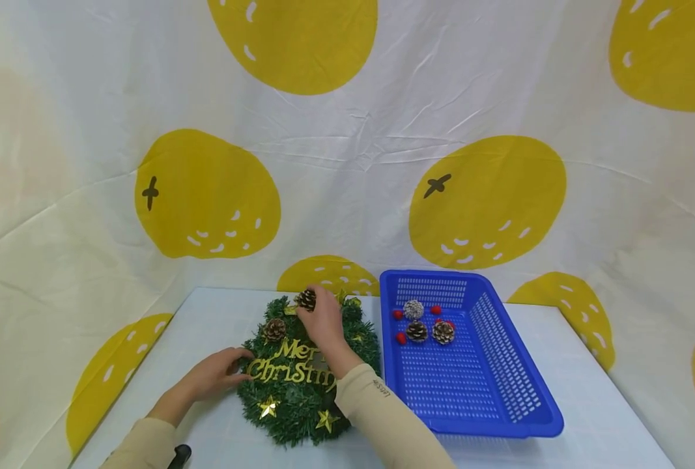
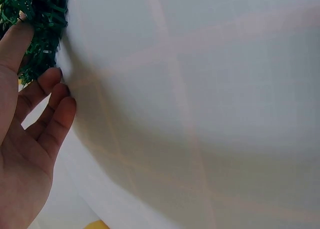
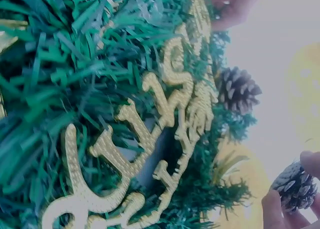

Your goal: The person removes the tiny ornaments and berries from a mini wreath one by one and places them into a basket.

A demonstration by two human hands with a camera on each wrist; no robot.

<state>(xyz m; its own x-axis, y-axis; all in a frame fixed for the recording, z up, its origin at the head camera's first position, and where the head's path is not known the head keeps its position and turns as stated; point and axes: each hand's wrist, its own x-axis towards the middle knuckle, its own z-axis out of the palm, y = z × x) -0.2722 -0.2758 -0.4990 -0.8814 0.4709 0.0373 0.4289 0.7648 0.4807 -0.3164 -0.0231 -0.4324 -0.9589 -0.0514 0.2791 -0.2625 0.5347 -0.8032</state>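
A green Christmas wreath (image 1: 297, 404) lies on the table with gold "Merry Christmas" lettering (image 1: 291, 371) across its middle. At the wreath's left edge is my left hand (image 1: 218, 372), thumb and fingers around the tinsel; in the left wrist view the thumb (image 2: 16, 44) touches the green strands. My right hand (image 1: 325, 320) reaches across to the wreath's far side and pinches a brown pine cone (image 1: 306, 299) between thumb and fingers. The right wrist view shows this pine cone (image 3: 296, 186) with pale-tipped scales. Another pine cone (image 1: 274, 329) sits on the wreath's upper left.
Right beside the wreath stands a blue plastic basket (image 1: 529, 365) holding several pine cones (image 1: 443, 332) and red berries (image 1: 401, 338). Gold stars (image 1: 326, 421) decorate the wreath's lower part. Behind the white table (image 1: 218, 319) hangs a white cloth (image 1: 341, 195) with yellow fruit prints.
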